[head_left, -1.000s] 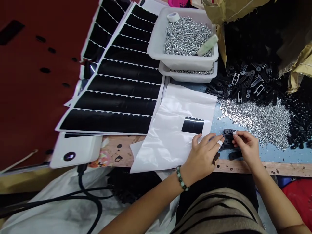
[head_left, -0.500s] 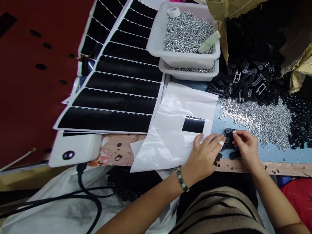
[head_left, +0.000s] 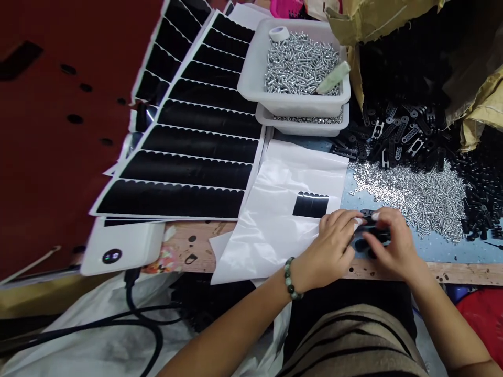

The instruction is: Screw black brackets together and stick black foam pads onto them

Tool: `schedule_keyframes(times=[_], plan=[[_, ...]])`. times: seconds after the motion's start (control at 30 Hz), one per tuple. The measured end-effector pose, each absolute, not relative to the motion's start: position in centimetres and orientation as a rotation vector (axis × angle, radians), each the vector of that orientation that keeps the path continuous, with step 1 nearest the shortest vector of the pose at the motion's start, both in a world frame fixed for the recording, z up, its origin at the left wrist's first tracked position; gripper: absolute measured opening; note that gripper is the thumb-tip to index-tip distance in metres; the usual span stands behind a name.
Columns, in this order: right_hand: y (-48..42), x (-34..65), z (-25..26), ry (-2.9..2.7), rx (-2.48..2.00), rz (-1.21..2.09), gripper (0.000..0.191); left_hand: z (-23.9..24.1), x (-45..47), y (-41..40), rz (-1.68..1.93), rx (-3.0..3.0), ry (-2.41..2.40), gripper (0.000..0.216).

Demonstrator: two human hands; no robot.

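Note:
My left hand [head_left: 334,243] reaches across the right edge of a glossy white sheet [head_left: 271,230]. Its fingers are stretched out, and their tips touch or nearly touch the left ends of a few small black plastic parts [head_left: 368,213]. White tape wraps one of its fingers. Opposite it, my right hand [head_left: 398,243] hovers over the same parts, thumb and forefinger apart on either side of them. Those parts are partly hidden by both hands. One patch of black scalloped stickers [head_left: 310,204] remains stuck to the white sheet, just above my left hand.
Silver screws and nuts [head_left: 428,193] lie heaped on the blue mat [head_left: 440,251], below a pile of black plastic parts [head_left: 404,131]. Stacked white tubs [head_left: 294,107] of hardware stand behind. Black sticker sheets [head_left: 188,173] and a white device [head_left: 129,246] are at left.
My right hand has gone from a pinch at the upper black part to a spread thumb and forefinger over the parts. My left fingers have moved slightly over the parts' left ends.

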State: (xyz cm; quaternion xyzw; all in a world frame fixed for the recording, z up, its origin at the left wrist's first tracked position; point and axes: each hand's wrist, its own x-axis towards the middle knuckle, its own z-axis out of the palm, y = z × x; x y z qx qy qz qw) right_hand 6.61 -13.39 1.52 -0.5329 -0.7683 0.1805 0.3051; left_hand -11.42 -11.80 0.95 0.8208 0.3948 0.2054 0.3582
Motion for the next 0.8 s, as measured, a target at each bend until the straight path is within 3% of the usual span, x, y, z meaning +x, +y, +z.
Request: schedule_keyframes(times=[0.13, 0.27, 0.43, 0.8], plan=[[-13.8, 5.6, 2.4, -2.186, -1.078, 0.645, 0.021, 1.0, -11.6, -11.7, 0.573, 2.046, 0.963, 0.048], [-13.8, 6.8, 2.1, -1.953, -1.272, 0.758, 0.014, 0.8, -11.6, -11.8, 0.749, 2.008, 1.085, 0.053], [-12.5, 9.3, 0.2, -1.436, -1.582, 0.974, 0.014, -0.1, -10.9, -11.8, 0.578, 2.274, 1.134, 0.047], [-11.4, 9.8, -1.3, -1.406, -1.715, 1.059, 0.019, -0.7, -10.6, -12.0, 0.459, 2.483, 1.132, 0.046]])
